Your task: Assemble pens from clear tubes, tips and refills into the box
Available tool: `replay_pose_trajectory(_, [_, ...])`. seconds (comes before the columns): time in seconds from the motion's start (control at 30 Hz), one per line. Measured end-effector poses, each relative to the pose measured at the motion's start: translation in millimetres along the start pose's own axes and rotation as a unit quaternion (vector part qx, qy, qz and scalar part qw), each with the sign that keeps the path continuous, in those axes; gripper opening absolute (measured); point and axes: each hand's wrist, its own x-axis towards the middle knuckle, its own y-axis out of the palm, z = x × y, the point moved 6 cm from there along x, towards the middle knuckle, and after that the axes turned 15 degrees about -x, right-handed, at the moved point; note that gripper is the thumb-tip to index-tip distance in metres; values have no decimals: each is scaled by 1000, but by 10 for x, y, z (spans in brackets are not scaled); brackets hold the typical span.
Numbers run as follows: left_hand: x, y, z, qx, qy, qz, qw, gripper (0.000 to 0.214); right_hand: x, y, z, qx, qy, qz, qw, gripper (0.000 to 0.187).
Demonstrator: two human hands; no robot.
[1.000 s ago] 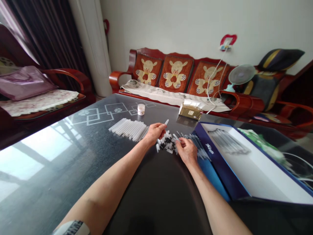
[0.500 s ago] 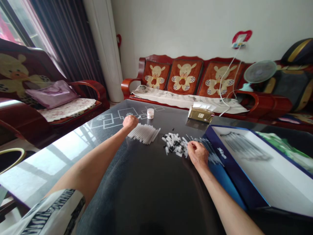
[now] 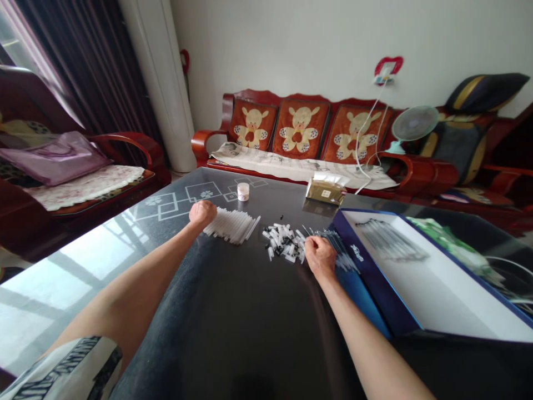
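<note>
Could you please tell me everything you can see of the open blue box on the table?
The open navy-blue rectangular cardboard box has a small white logo on its left wall and a white interior holding a blurred grey bundle of thin rods. It rests on the dark glossy table top.

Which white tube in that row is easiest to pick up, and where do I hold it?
Take the last white tube at the right end of the row. Pinch it around its middle, coming from above and from the right. It lies flat and long, and there is a gap between it and the pile of small pieces, so your fingers fit there. The other end has the left hand beside it.
</note>
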Motion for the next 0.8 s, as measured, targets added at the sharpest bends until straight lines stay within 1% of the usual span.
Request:
replay_pose_trajectory(0.07, [-108, 135, -168, 23, 15, -37, 999, 23, -3, 0, 0, -4, 2, 0, 1000, 33])
replay_pose_trajectory(0.1, [-192, 256, -281, 32, 31, -47, 998, 24, -4, 2, -3, -6, 2, 0, 1000, 33])
replay_pose_trajectory(0.13, [-298, 417, -444, 60, 82, -46, 994, 28, -6, 6, -6, -7, 3, 1, 1000, 33])
replay_pose_trajectory(0.2, [-530, 796, -682, 61, 118, -21, 991, 27, -7, 12, -13, -11, 3, 2, 1000, 33])
replay_pose_trajectory(0.27, [-764, 1168, -873, 63, 157, 14, 986, 27, -2, 14, -18, -15, 2, -1, 1000, 32])
replay_pose_trajectory(0.3, [-866, 1309, -938, 62, 175, 18, 983, 29, 2, 14, -20, -18, 1, -3, 1000, 31])
replay_pose_trajectory(0.37, [-1017, 1481, -998, 51, 202, 2, 978, 29, 12, 16, -32, -22, 4, -6, 1000, 31])
replay_pose_trajectory(0.47, [-1123, 1571, -978, 38, 244, -24, 969, 28, 6, 34, -60, -16, 10, -6, 1000, 30])
replay_pose_trajectory(0.57, [-1143, 1587, -949, 38, 293, -30, 955, 28, -32, 50, -76, 2, 20, 2, 1000, 31])
replay_pose_trajectory(0.63, [-1138, 1581, -949, 40, 314, -39, 948, 28, -23, 17, -60, 16, 27, 7, 999, 31])
replay_pose_trajectory(0.7, [-1130, 1574, -957, 40, 326, -49, 943, 26, 82, -95, -13, 25, 13, 5, 1000, 31])
replay_pose_trajectory(0.77, [-1123, 1569, -963, 40, 334, -60, 940, 25, 311, -295, 11, 16, -16, -11, 1000, 31])
replay_pose_trajectory(0.8, [-1121, 1566, -964, 39, 338, -65, 938, 24, 463, -417, -15, 2, -25, -22, 999, 31])
